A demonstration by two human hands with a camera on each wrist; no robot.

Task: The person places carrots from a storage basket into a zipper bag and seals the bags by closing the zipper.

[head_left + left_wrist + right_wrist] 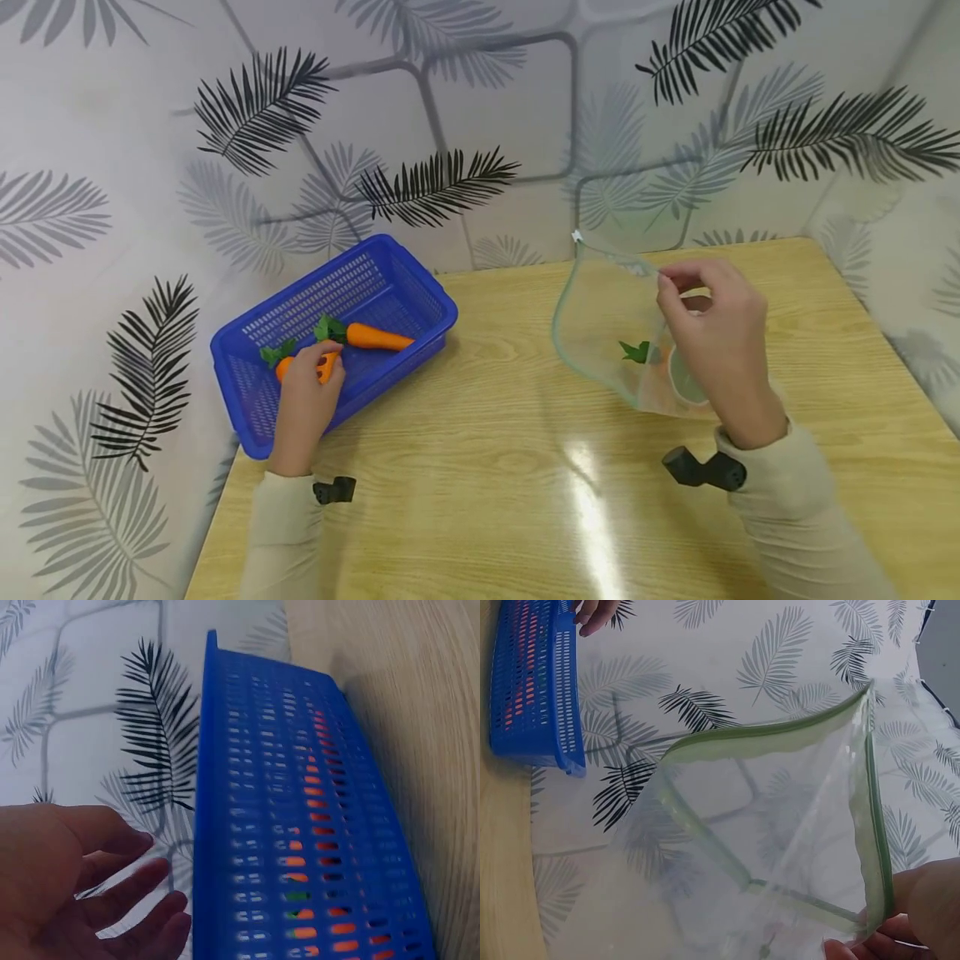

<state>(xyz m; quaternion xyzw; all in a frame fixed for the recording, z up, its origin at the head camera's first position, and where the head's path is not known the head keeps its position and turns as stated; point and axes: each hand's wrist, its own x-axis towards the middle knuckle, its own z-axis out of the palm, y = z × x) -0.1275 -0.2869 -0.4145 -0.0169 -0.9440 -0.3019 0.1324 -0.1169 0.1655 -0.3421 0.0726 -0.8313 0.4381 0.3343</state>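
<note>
My left hand (307, 396) hovers over the blue plastic basket (408, 354), fingers loosely bent. In the left wrist view that hand (112, 892) is above the basket's rim with nothing between its fingers. Below it lies an orange piece with dark spots (327, 365), partly hidden by the fingers. A carrot with a green top (375, 337) lies further right in the basket. My right hand (716, 333) pinches the edge of a clear zip bag (600, 308), whose mouth stands wide, edged in green (780, 729). Green leaves (636, 352) and something orange show through the bag.
The basket stands at the left on a wood-grain table (480, 467), close to the wall covering with a leaf pattern (495, 108). A pale round patch with a white outline (686, 375) shows at the bag's lower right, partly behind the right hand.
</note>
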